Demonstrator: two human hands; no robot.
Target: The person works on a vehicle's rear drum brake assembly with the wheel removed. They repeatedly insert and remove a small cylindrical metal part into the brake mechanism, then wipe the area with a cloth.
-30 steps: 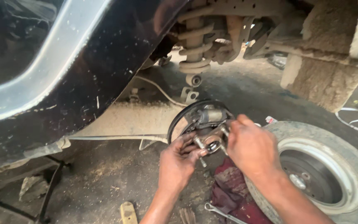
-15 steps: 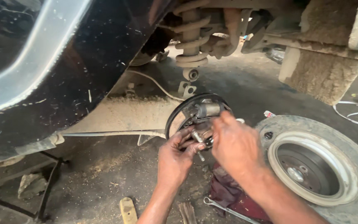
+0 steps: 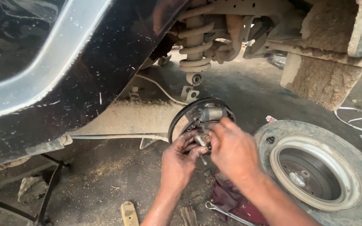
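A round drum brake assembly (image 3: 197, 113) with its drum off hangs under the black car body (image 3: 84, 67). Both my hands are pressed against its lower middle. My left hand (image 3: 180, 161) grips small metal brake parts (image 3: 200, 140) near the hub, fingers curled around them. My right hand (image 3: 233, 152) covers the right side of the assembly, fingers bent onto the same parts. What lies under my right palm is hidden.
A removed wheel (image 3: 319, 171) lies flat on the ground to the right. A dark red cloth (image 3: 231, 201) and a spanner (image 3: 227, 213) lie below my arms. A coil spring and shock absorber (image 3: 194, 42) hang above. A stand (image 3: 47, 192) props the car at the left.
The view has shifted slightly. My right hand has slid left and down over the brake assembly, closer to my left hand.
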